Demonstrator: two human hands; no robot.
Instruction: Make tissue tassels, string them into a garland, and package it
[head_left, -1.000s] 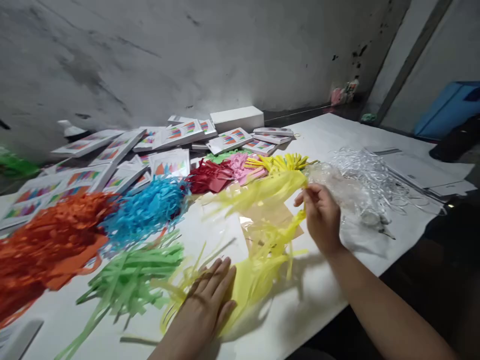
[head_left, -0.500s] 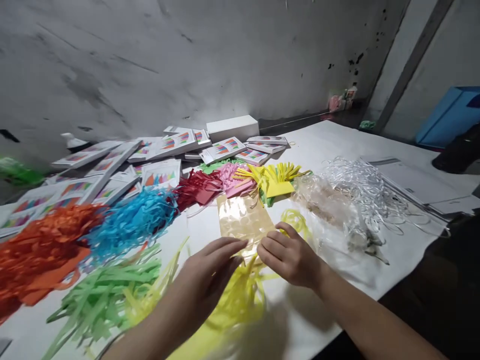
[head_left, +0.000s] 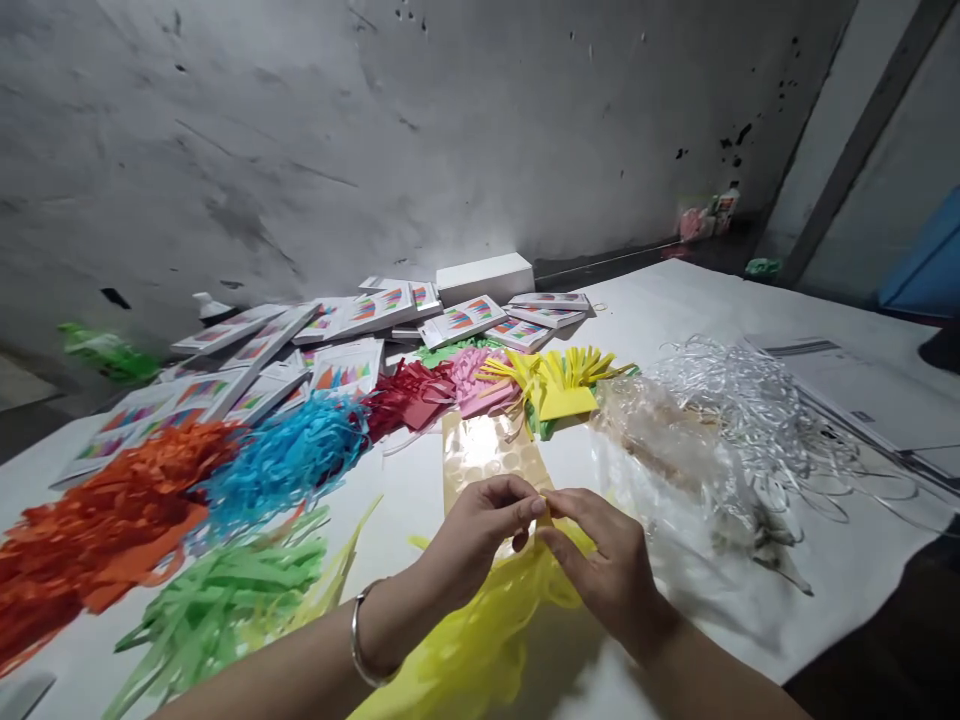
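Note:
My left hand, with a metal bangle on its wrist, has thumb and forefinger pinched together. My right hand meets it fingertip to fingertip, closed on the upper end of a yellow tissue-paper tassel. The tassel's loose strips spread below both hands over the table. Where the fingertips meet, the paper is mostly hidden. Just beyond my hands lies a tan sheet of round clear stickers, its near part covered by my left hand.
Orange, blue and green fringed paper lie left. Red, pink and yellow bundles lie behind the sticker sheet. Printed flat boxes are heaped at the back. Right are a clear plastic bag and silvery string.
My hands were apart over the yellow tassel; they have come together, fingertips meeting at its upper end. The view has shifted a little, moving the background right and down.

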